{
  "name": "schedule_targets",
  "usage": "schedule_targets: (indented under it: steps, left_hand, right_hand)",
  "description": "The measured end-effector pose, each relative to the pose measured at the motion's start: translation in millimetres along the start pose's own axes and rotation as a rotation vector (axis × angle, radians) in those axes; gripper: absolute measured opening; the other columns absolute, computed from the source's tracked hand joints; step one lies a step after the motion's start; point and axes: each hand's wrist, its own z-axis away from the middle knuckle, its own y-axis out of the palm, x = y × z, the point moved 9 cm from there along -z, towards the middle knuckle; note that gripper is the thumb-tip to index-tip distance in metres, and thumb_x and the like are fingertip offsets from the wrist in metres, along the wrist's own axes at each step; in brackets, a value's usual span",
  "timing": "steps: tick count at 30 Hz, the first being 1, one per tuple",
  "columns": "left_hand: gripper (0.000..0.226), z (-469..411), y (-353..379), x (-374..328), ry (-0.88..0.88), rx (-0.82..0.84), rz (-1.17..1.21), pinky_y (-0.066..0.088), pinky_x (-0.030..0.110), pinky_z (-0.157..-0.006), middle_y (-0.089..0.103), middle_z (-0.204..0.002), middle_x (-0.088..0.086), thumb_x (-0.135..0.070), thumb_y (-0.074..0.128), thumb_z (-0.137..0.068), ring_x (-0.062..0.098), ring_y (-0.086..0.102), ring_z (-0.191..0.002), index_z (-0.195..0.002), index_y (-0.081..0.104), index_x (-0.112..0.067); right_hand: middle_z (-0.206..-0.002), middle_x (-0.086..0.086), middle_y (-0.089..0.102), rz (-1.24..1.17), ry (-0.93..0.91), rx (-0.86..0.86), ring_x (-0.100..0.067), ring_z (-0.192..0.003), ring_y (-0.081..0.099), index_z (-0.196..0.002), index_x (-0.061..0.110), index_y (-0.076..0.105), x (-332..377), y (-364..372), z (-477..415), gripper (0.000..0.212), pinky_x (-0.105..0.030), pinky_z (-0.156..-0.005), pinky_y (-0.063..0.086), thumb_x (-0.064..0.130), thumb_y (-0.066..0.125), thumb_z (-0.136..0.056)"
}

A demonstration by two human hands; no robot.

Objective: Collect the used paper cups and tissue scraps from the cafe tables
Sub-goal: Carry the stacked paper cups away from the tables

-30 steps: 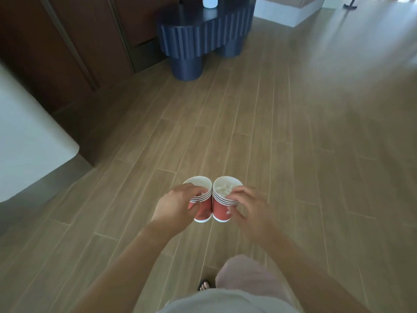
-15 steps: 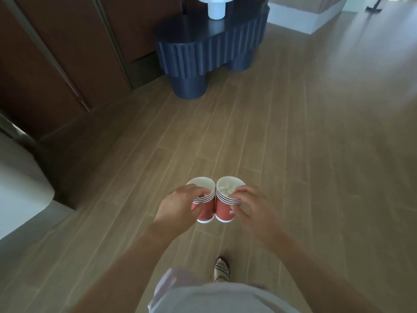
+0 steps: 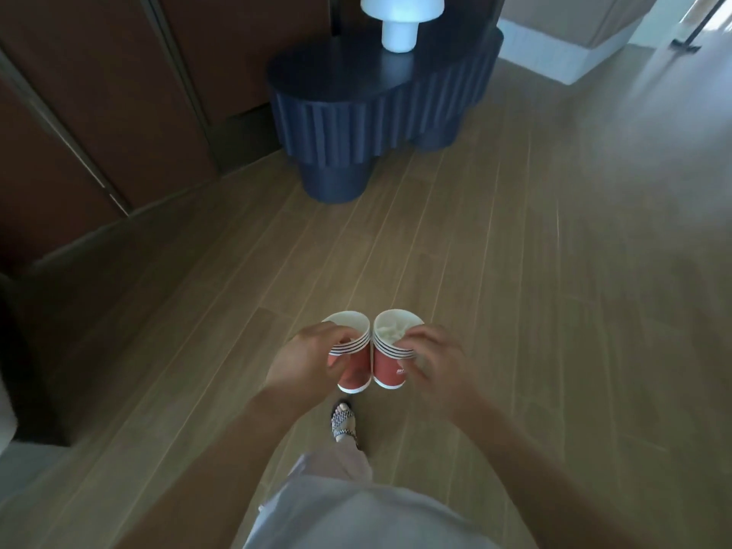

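My left hand (image 3: 307,360) grips a stack of red paper cups (image 3: 355,368) with white rims, held upright in front of my waist. My right hand (image 3: 437,360) grips a second stack of red paper cups (image 3: 390,370) pressed side by side against the first. White tissue scraps (image 3: 390,330) lie crumpled inside the top cup of the right stack. The top cup of the left stack looks empty inside. Both stacks hang above the wooden floor, not resting on anything.
A dark blue ribbed side table (image 3: 380,109) stands ahead with a white mushroom lamp (image 3: 400,17) on it. Brown cabinet doors (image 3: 99,112) run along the left. A white base of furniture (image 3: 562,53) sits far right. My sandalled foot (image 3: 344,423) steps on the plank floor.
The view has advanced toward the blue table, which now looms larger with its lamp showing. The white counter at the left has slid out of view. Both hands keep the cup stacks together.
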Motion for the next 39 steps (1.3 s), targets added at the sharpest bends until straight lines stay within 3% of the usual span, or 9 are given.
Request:
schedule_targets:
  steps: [4, 8, 16, 23, 27, 31, 34, 37, 39]
  left_hand:
    - [0.035, -105.8, -28.5, 18.6, 0.014, 0.013, -0.029, 0.048, 0.029, -0.081, 0.068, -0.105, -0.011, -0.009, 0.064, -0.074, 0.014, 0.061, -0.099, -0.103, 0.067, -0.029]
    - [0.034, -203.2, -46.7, 25.5, 0.049, 0.04, -0.055, 0.05, 0.036, -0.086, 0.067, -0.109, -0.009, -0.011, 0.065, -0.076, 0.017, 0.061, -0.103, -0.106, 0.067, -0.026]
    - [0.031, -382.9, -44.4, 45.1, 0.104, 0.117, -0.136, 0.038, 0.018, -0.076, 0.068, -0.103, -0.012, -0.019, 0.062, -0.075, 0.011, 0.061, -0.093, -0.103, 0.065, -0.031]
    - [0.037, -578.6, -37.7, 49.0, 0.104, 0.148, -0.189, 0.04, 0.023, -0.078, 0.067, -0.105, -0.011, -0.036, 0.044, -0.075, 0.015, 0.062, -0.097, -0.105, 0.064, -0.033]
    - [0.064, -682.5, -42.2, 41.6, 0.135, 0.202, -0.215, 0.042, 0.026, -0.087, 0.065, -0.112, -0.008, -0.054, 0.02, -0.07, 0.018, 0.059, -0.103, -0.113, 0.062, -0.03]
    - [0.07, -764.2, -44.2, 48.9, 0.136, 0.205, -0.327, 0.043, 0.029, -0.084, 0.063, -0.116, -0.009, -0.057, 0.011, -0.069, 0.02, 0.059, -0.105, -0.113, 0.06, -0.031]
    - [0.051, -828.3, -42.8, 71.4, 0.072, 0.222, -0.283, 0.044, 0.028, -0.086, 0.061, -0.117, -0.013, -0.055, 0.027, -0.08, 0.015, 0.058, -0.106, -0.114, 0.057, -0.033]
    - [0.026, -901.6, -41.8, 90.6, 0.101, 0.21, -0.239, 0.037, 0.018, -0.085, 0.06, -0.115, -0.012, -0.027, 0.053, -0.089, 0.008, 0.056, -0.106, -0.114, 0.059, -0.03]
    - [0.018, -950.9, -48.0, 103.8, 0.058, 0.196, -0.17, 0.035, 0.008, -0.082, 0.06, -0.103, -0.017, -0.022, 0.055, -0.088, -0.006, 0.054, -0.095, -0.1, 0.062, -0.033]
  right_hand:
    - [-0.1, -0.004, 0.063, 0.037, -0.016, 0.035, -0.024, -0.096, 0.058, -0.097, 0.013, 0.067, -16.3, -7.2, -107.1, 0.023, -0.036, -0.077, 0.051, 0.012, 0.061, -0.075]
    - [-0.102, -0.004, 0.064, 0.078, 0.009, 0.001, -0.025, -0.098, 0.059, -0.098, 0.013, 0.068, -38.7, -16.0, -198.6, 0.027, -0.029, -0.08, 0.046, 0.005, 0.066, -0.073]
    - [-0.102, -0.003, 0.064, 0.093, 0.095, 0.017, -0.024, -0.097, 0.057, -0.099, 0.014, 0.068, -119.4, -11.5, -354.8, 0.029, -0.022, -0.079, 0.038, 0.004, 0.066, -0.072]
    - [-0.1, 0.002, 0.064, 0.069, 0.089, 0.04, -0.021, -0.094, 0.057, -0.101, 0.021, 0.068, -206.3, -24.5, -529.6, 0.03, -0.034, -0.074, 0.048, 0.009, 0.063, -0.075]
    - [-0.098, 0.002, 0.064, 0.089, 0.059, 0.07, -0.023, -0.091, 0.059, -0.102, 0.022, 0.067, -244.5, -39.2, -627.5, 0.032, -0.03, -0.075, 0.046, 0.009, 0.065, -0.072]
    - [-0.093, -0.001, 0.065, 0.113, 0.024, 0.108, -0.028, -0.081, 0.061, -0.098, 0.02, 0.069, -272.2, -42.9, -711.7, 0.029, -0.032, -0.071, 0.048, 0.012, 0.065, -0.07]
    - [-0.093, -0.001, 0.064, 0.107, 0.014, 0.153, -0.028, -0.081, 0.06, -0.098, 0.022, 0.068, -296.4, -37.1, -775.5, 0.03, -0.037, -0.07, 0.052, 0.015, 0.062, -0.069]
    - [-0.094, -0.001, 0.063, 0.143, 0.02, 0.155, -0.028, -0.084, 0.058, -0.097, 0.024, 0.068, -322.7, -30.0, -845.9, 0.028, -0.039, -0.072, 0.051, 0.014, 0.064, -0.071]
    - [-0.096, -0.001, 0.063, 0.168, 0.031, 0.148, -0.026, -0.088, 0.056, -0.099, 0.025, 0.068, -340.3, -24.5, -895.3, 0.028, -0.037, -0.074, 0.049, 0.015, 0.063, -0.073]
